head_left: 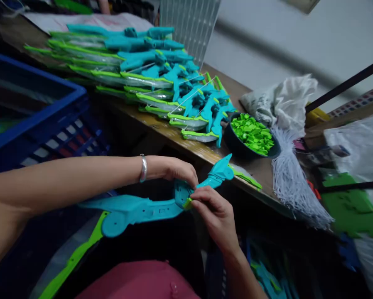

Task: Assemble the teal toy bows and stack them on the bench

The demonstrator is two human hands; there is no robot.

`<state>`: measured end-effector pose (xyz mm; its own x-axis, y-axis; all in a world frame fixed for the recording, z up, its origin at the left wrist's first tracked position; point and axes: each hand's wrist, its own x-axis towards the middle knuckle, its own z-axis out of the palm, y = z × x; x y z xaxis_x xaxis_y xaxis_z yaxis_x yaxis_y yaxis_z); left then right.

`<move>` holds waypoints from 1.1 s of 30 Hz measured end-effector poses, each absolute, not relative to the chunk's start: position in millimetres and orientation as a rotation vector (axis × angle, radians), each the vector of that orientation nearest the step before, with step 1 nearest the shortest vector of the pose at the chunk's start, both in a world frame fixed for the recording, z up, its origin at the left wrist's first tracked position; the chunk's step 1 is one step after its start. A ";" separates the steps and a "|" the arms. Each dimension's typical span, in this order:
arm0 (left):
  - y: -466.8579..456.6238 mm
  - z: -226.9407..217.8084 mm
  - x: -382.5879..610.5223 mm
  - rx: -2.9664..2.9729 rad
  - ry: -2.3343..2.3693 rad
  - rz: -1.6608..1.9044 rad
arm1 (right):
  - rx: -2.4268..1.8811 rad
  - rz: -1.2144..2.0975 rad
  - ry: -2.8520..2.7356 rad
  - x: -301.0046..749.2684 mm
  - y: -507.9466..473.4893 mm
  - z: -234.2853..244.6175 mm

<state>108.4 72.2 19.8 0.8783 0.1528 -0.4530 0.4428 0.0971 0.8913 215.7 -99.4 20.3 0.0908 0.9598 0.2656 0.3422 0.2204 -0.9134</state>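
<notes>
Right by the near edge of the bench (202, 150), left hand (182, 169) grips the teal toy bow (155, 209) mid-frame, right hand (216, 209) pinches a green piece (188, 203) against it, so I'd keep that bit square.

the bow (157, 211) across the middle is turquoise, its limbs (72, 261) lime green, and the small piece (187, 204) at its centre is lime too. the pile (174, 79) at upper centre repeats turquoise and lime, threaded with white strings (186, 100). bits (251, 135) in the near-black bowl (234, 145) are bright lime. cords (288, 178) at right are white, the foam (351, 203) mid-green. the crate (71, 112) at left is deep blue, the bench (199, 150) brown, the bracelet (143, 168) silver, the shirt (139, 282) dusky pink.
</notes>
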 end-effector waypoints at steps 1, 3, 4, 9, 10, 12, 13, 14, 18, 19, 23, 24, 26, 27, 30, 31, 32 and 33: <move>73.6 12.4 108.8 1.454 0.515 -0.236 | -1.329 0.754 -1.431 216.1 -96.8 16.3; 77.0 3.1 110.0 1.425 0.525 -0.253 | -1.358 0.759 -1.438 217.4 -90.4 13.3; 78.9 0.9 110.4 1.415 0.517 -0.262 | -1.368 0.760 -1.457 218.2 -86.9 13.4; 89.4 -0.6 105.2 1.400 0.443 -0.282 | -1.406 0.749 -1.551 219.3 -73.3 14.6; 91.3 -1.3 102.9 1.401 0.436 -0.283 | -1.411 0.750 -1.565 218.4 -71.6 13.8; 94.9 -3.7 98.0 1.407 0.430 -0.290 | -1.414 0.749 -1.593 215.4 -68.5 11.2; 96.7 -5.2 95.7 1.414 0.430 -0.295 | -1.414 0.739 -1.608 213.5 -67.0 9.7; 98.3 -6.7 93.6 1.425 0.431 -0.301 | -1.414 0.723 -1.629 211.6 -65.4 8.3; 103.6 -9.8 87.6 1.460 0.441 -0.338 | -1.412 0.672 -1.734 204.8 -58.7 5.3; 104.2 -9.7 86.6 1.463 0.445 -0.346 | -1.413 0.665 -1.756 203.6 -57.2 5.2; 105.0 -9.1 82.6 1.465 0.454 -0.369 | -1.427 0.595 -1.839 197.6 -54.4 1.8; 105.4 -9.4 81.5 1.469 0.455 -0.371 | -1.430 0.570 -1.857 195.5 -54.9 -0.8; 107.3 -11.0 79.4 1.485 0.456 -0.368 | -1.440 0.517 -1.879 190.7 -56.8 -8.3; 108.7 -12.3 78.3 1.494 0.459 -0.363 | -1.444 0.483 -1.890 188.2 -58.1 -12.9; 113.1 -16.8 75.1 1.509 0.476 -0.349 | -1.466 0.347 -1.924 182.5 -60.7 -26.1; 114.1 -18.1 74.2 1.510 0.485 -0.344 | -1.476 0.298 -1.936 181.4 -60.8 -29.6; 114.6 -19.0 73.2 1.510 0.495 -0.340 | -1.488 0.250 -1.946 180.5 -60.7 -32.5; 114.7 -19.6 72.3 1.512 0.504 -0.334 | -1.500 0.209 -1.955 179.9 -60.4 -34.8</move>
